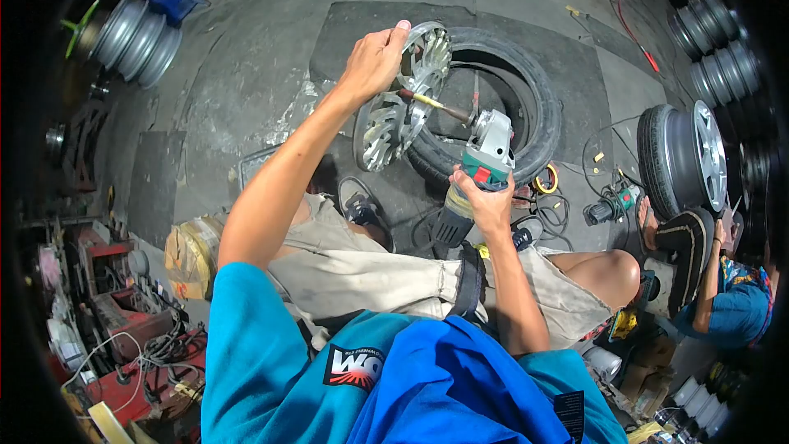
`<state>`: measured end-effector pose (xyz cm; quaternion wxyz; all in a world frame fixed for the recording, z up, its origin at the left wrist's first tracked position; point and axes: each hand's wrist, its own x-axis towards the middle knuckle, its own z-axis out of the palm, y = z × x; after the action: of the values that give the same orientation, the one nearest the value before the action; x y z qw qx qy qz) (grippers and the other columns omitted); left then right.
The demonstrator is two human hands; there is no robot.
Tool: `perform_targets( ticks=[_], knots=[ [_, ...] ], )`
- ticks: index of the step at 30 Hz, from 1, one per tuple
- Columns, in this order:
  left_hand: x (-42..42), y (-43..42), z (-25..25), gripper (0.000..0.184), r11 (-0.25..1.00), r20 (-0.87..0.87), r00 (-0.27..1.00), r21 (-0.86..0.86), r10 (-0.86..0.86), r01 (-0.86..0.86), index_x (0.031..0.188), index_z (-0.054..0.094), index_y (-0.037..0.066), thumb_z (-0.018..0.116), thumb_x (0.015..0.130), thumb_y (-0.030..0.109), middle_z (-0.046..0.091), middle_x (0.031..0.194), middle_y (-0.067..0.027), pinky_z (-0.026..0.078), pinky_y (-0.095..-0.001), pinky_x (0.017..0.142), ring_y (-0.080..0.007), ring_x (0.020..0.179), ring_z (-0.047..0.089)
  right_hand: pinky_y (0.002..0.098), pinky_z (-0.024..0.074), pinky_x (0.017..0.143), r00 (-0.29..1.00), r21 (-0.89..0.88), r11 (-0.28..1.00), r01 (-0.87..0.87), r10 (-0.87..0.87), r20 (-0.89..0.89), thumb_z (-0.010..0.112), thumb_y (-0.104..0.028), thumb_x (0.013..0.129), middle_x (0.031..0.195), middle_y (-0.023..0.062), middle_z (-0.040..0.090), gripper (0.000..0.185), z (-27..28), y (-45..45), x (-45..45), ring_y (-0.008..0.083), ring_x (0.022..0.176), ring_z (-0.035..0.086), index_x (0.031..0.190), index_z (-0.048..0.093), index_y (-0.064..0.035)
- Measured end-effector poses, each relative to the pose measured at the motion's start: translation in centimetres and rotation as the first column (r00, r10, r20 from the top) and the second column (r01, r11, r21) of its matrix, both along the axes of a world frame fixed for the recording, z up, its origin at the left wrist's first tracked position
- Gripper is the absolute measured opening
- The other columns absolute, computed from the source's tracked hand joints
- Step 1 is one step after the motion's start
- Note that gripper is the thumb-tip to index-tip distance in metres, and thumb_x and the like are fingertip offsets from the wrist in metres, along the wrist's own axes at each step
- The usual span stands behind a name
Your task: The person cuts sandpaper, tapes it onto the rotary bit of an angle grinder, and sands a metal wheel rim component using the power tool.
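My left hand [380,59] is closed over the upper edge of a silver spoked wheel rim [382,133], which stands tilted against a black tyre [538,86] lying flat on the floor. My right hand [491,204] wraps round the body of a green and grey power grinder [493,136] with a red switch. From the grinder's head a thin shaft [450,108] with a pale yellowish tip reaches to the middle of the wheel rim. Whether the tip touches the metal, I cannot tell.
Another person [731,300] sits at the right near a tyre-fitted wheel [686,156]. A second green power tool [612,205] and cables lie on the floor, beside a yellow tape roll [546,178]. Stacked rims [136,39] stand upper left; red machinery [123,312] lines the lower left.
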<state>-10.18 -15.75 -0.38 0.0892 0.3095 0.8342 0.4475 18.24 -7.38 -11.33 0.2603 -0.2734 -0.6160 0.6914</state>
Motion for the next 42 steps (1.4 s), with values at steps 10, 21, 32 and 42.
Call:
perform_targets(
  ticks=[10,21,32,42],
  knots=[
    [0.0,0.1,-0.6,0.07,1.0,0.015,1.0,0.029,-0.006,0.006,0.09,0.065,-0.006,0.043,0.11,0.057,0.065,0.079,-0.0242,0.049,-0.0501,0.082,-0.0382,0.08,0.063,0.0351,0.0633,0.082,1.0,-0.193,0.981,0.02,-0.018,0.013,0.083,-0.001,0.09,0.1,0.0114,0.078,0.035,0.8,0.9,0.2,0.0197,0.087,0.076,0.119,0.063,0.001],
    [-0.8,0.8,-0.1,0.074,0.998,0.011,1.0,-0.059,-0.01,0.011,0.102,0.066,-0.009,0.043,0.111,0.062,0.065,0.084,-0.0161,0.049,-0.0431,0.083,-0.0237,0.086,0.059,0.0347,0.0624,0.083,0.998,0.017,0.999,-0.03,0.029,0.047,0.086,-0.007,0.089,0.1,0.0113,0.079,0.034,-0.4,0.1,1.4,0.0193,0.087,0.077,0.117,0.069,0.0025],
    [-0.8,0.8,-0.2,0.075,0.999,0.061,0.998,-0.054,-0.006,0.009,0.106,0.073,-0.006,0.044,0.11,0.063,0.065,0.081,-0.0129,0.048,-0.0419,0.081,-0.0234,0.083,0.059,0.0351,0.0621,0.083,0.998,0.069,0.996,-0.048,0.046,0.036,0.085,-0.007,0.089,0.1,0.0115,0.079,0.033,-0.4,0.6,1.3,0.0194,0.088,0.077,0.116,0.069,0.0029],
    [-1.2,1.0,-0.2,0.074,0.996,0.01,1.0,-0.089,-0.008,0.009,0.107,0.07,-0.007,0.044,0.11,0.062,0.066,0.082,-0.015,0.049,-0.0442,0.085,-0.0253,0.085,0.06,0.0354,0.062,0.083,0.997,0.044,0.996,-0.079,0.078,0.015,0.086,-0.01,0.088,0.099,0.0112,0.078,0.034,-0.4,0.5,2.0,0.0201,0.087,0.077,0.115,0.069,0.0027]
  ],
)
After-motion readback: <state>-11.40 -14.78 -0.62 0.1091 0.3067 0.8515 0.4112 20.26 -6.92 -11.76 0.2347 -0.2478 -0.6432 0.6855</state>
